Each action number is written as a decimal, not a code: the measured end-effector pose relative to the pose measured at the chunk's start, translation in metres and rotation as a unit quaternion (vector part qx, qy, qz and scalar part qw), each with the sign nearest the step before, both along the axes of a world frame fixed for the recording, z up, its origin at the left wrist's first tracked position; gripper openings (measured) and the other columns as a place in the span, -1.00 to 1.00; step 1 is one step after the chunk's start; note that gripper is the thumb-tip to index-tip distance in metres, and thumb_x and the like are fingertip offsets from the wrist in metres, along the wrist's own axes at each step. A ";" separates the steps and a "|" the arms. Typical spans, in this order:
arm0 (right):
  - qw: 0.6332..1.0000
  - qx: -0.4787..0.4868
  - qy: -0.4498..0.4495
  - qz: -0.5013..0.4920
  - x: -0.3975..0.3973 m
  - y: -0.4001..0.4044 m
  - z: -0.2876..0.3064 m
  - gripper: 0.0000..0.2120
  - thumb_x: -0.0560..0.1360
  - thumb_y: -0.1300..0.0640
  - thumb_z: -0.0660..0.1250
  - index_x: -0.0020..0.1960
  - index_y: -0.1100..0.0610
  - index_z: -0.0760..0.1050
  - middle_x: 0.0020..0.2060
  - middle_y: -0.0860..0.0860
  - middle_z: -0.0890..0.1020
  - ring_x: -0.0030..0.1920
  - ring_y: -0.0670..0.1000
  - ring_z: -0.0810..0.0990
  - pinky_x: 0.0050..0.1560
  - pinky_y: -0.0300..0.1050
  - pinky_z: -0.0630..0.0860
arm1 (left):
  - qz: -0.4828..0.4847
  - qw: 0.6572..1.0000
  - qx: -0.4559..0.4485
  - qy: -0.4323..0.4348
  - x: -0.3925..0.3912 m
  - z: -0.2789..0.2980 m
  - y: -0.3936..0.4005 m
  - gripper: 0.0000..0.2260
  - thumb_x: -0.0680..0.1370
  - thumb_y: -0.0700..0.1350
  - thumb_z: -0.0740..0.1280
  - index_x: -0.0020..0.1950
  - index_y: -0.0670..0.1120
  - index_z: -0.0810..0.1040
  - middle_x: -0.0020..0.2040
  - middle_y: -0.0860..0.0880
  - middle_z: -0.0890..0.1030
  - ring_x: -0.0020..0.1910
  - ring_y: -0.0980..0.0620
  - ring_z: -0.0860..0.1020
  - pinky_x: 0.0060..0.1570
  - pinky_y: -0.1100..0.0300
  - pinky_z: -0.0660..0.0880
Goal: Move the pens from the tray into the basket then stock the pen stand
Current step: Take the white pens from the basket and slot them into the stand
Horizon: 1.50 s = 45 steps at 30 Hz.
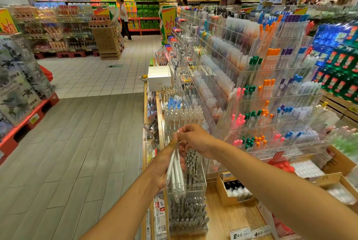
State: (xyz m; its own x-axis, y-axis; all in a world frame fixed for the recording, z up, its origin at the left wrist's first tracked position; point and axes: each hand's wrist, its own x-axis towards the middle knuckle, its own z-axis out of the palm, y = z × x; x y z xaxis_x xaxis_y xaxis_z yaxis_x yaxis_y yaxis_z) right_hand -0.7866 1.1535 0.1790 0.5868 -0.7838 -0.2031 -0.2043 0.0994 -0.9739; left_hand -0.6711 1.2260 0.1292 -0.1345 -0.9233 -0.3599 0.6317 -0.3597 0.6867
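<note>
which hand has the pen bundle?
The left hand grips the bundle of clear pens; the right hand only pinches at the bundle's top end.

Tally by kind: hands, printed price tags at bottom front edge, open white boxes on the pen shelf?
Hands: 2, left hand gripping pens, right hand
Price tags: 2
White box: 1
Total: 5
</note>
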 end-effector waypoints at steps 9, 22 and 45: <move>0.997 0.021 -0.025 -0.068 -0.018 -0.020 0.004 -0.91 0.59 0.23 0.28 -0.08 0.24 0.44 -0.31 0.09 0.51 -0.38 -0.02 0.53 -0.31 -0.18 0.47 | 0.021 0.997 0.067 0.040 -0.001 0.003 0.004 -0.58 0.53 0.15 0.36 0.17 -0.16 0.48 -0.28 -0.10 0.44 -0.50 0.04 0.47 -0.53 0.22 0.50; 0.892 -0.392 0.163 -0.158 -0.061 -0.054 0.025 -0.93 0.63 0.11 0.20 -0.01 0.09 0.37 -0.19 0.03 0.55 -0.19 0.02 0.53 -0.26 -0.19 0.41 | 0.063 0.989 0.131 -0.021 0.002 -0.009 -0.002 -0.85 0.55 -0.29 0.30 0.11 -0.28 0.48 -0.32 -0.17 0.57 -0.42 -0.05 0.58 -0.42 0.11 0.59; 0.885 -0.383 0.248 -0.091 -0.056 -0.061 0.004 -0.83 0.53 -0.02 0.38 -0.08 0.09 0.54 -0.34 -0.14 0.50 -0.34 -0.19 0.44 -0.34 -0.32 0.29 | 0.031 0.992 0.114 -0.046 0.000 0.002 -0.005 -0.84 0.57 -0.26 0.33 0.03 -0.35 0.59 -0.29 -0.20 0.62 -0.34 -0.04 0.62 -0.35 0.12 0.63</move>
